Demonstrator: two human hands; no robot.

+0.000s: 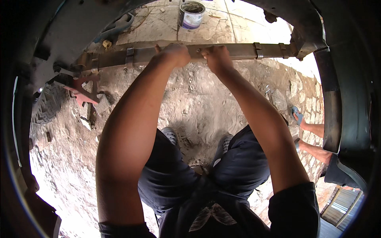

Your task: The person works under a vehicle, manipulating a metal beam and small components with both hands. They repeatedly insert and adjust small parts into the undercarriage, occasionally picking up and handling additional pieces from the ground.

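Note:
A long dark steel bar of stacked leaves with metal clips (241, 50) runs across the upper view. My left hand (174, 54) is closed on the bar just left of its middle, palm down, its fingertips mostly hidden. My right hand (218, 57) is closed at the bar just right of that, its fingers curled near a small bolt head (199, 50) on the bar. Whether the fingers hold anything smaller there I cannot make out.
Dark metal bodywork (339, 99) frames both sides. A paint can (191, 22) stands beyond the bar. A red metal stand (85, 93) with stone blocks and a treaded tire (45, 107) are at left. Another person's sandaled feet and bare legs (313, 148) show at right.

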